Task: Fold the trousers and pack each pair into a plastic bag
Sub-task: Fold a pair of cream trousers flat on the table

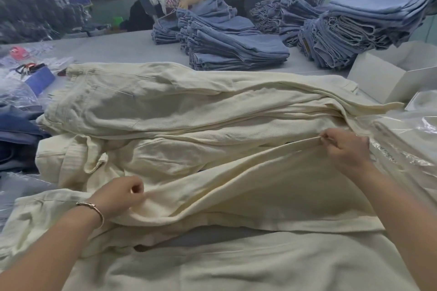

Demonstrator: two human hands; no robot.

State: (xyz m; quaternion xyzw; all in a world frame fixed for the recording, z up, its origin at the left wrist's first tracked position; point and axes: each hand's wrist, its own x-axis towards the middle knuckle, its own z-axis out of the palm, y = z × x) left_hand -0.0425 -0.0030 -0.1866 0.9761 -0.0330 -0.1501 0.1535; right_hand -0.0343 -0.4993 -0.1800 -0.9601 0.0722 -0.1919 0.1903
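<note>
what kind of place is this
Probably a garment factory's packing area: tall stacks of folded blue denim jeans on a wide grey table, clear plastic bags, and piled cream cotton trousers.

Grey worktop (132,51): cream trousers (189,106) piled near edge, folded blue jeans stacks (236,47) far side, white box (387,78) right, clear plastic bags (406,139) right, dark denim (16,130) left.

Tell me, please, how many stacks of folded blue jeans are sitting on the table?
About 5: a low stack near the seated person, a big stack mid-table, one behind it, one at right, and the tallest far right. Boundaries blur, so more may be hidden.
</note>
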